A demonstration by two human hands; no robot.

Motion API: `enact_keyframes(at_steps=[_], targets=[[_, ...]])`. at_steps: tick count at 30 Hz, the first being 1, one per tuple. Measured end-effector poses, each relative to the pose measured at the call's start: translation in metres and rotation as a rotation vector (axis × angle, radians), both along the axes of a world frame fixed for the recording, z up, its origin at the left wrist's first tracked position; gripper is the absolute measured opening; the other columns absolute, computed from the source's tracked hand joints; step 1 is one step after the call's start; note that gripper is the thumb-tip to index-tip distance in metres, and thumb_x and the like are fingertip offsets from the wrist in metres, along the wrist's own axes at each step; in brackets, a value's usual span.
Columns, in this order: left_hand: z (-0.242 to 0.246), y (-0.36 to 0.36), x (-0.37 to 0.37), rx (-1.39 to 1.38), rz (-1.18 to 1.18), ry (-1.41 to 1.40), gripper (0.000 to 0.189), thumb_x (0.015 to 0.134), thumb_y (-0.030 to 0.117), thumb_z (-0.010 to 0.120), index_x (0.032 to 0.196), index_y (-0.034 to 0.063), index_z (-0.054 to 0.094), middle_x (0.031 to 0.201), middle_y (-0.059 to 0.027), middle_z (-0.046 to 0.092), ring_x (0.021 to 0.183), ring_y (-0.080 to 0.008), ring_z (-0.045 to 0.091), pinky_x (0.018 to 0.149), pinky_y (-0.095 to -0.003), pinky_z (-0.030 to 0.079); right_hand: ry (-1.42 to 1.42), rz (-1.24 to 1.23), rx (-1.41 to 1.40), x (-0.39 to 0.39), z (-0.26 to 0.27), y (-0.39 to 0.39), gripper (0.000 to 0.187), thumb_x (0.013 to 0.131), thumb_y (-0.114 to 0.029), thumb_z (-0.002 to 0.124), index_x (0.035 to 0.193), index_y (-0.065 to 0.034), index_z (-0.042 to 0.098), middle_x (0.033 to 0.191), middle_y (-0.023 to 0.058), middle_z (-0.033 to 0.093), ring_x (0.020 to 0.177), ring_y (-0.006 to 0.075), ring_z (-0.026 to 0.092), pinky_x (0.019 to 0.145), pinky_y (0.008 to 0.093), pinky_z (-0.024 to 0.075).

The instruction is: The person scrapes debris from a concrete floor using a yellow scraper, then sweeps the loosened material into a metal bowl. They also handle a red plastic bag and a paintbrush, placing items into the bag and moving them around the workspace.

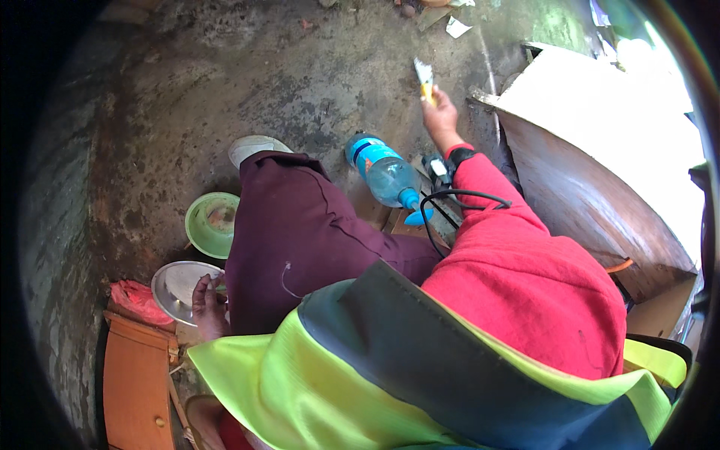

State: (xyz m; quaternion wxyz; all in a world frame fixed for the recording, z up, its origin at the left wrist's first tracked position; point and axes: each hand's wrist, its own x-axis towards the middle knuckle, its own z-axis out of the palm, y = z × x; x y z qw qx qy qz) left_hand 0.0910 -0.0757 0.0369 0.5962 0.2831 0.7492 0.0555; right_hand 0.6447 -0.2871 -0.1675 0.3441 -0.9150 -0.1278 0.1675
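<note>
My right hand (440, 115), in a red sleeve with a black band at the wrist, is shut on a yellow-handled tool (425, 81) with pale bristles or a pale blade, held out over the floor. To the left, my left hand (209, 306) is beside a metal bowl (174, 284), its fingers bent. Whether it grips something small and pale cannot be told. A large clear bottle with a blue label (371, 154) lies tilted beside my knee, a blue nozzle or funnel-like piece at its neck. A green plastic basin (197, 225) stands beyond the metal bowl.
The worn concrete floor (315, 84) spreads ahead. At the right stands a wooden panel or furniture piece (590, 185) with a brightly lit top. An orange wooden cabinet (138, 382) and a red plastic bag (135, 301) are at lower left. Paper scraps (458, 27) lie at the top.
</note>
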Motion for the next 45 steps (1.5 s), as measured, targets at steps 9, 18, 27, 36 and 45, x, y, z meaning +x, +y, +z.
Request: enact_keyframes(at_steps=[9,18,27,36,45], targets=[[-0.005,0.002,-0.009,0.092,0.005,-0.186,0.021,0.088,0.013,0.054,0.109,0.0085,0.057,0.089,-0.0016,0.066,0.059,-0.0039,0.051,0.047,-0.0167,0.038,-0.069,0.214,-0.404,0.117,0.021,0.11,0.041,0.082,-0.024,0.065,0.118,-0.0069,0.057,0.078,0.0054,0.064,0.054,0.0119,0.056,0.049,0.0283,0.0467],[-0.011,-0.011,-0.013,0.061,0.103,-0.102,0.018,0.089,0.014,0.056,0.105,0.011,0.06,0.086,0.0026,0.063,0.059,-0.0035,0.048,0.048,-0.0171,0.039,-0.05,0.331,-0.34,-0.048,0.015,0.094,0.042,0.08,-0.022,0.062,0.118,-0.0067,0.053,0.102,0.0229,0.063,0.099,0.0377,0.06,0.085,0.0408,0.0479],[0.012,-0.007,-0.026,0.127,0.064,0.02,0.02,0.088,0.015,0.053,0.106,0.0115,0.06,0.088,0.0038,0.061,0.061,-0.004,0.048,0.05,-0.0182,0.039,0.137,0.053,0.02,0.0,0.038,0.187,0.042,0.081,-0.023,0.064,0.117,-0.006,0.053,0.102,0.0143,0.063,0.091,0.0232,0.061,0.08,0.0331,0.0478],[0.02,-0.022,-0.045,0.228,0.02,-0.03,0.022,0.089,0.018,0.056,0.108,0.0082,0.059,0.086,0.0029,0.061,0.069,-0.0049,0.051,0.059,-0.0201,0.041,0.323,0.143,-0.069,-0.019,0.002,0.181,0.012,0.085,-0.022,0.06,0.088,-0.0122,0.053,0.054,-0.0002,0.045,0.037,0.014,0.044,0.033,0.0306,0.0336],[0.138,-0.065,-0.138,0.643,0.47,0.087,0.024,0.088,0.016,0.058,0.11,0.0062,0.059,0.084,0.0003,0.064,0.06,-0.0037,0.05,0.052,-0.0181,0.041,0.59,0.547,-0.197,-0.092,0.096,0.219,0.049,0.08,-0.019,0.065,0.126,-0.0126,0.047,0.059,0.0005,0.052,0.042,0.0137,0.048,0.036,0.0283,0.036]])
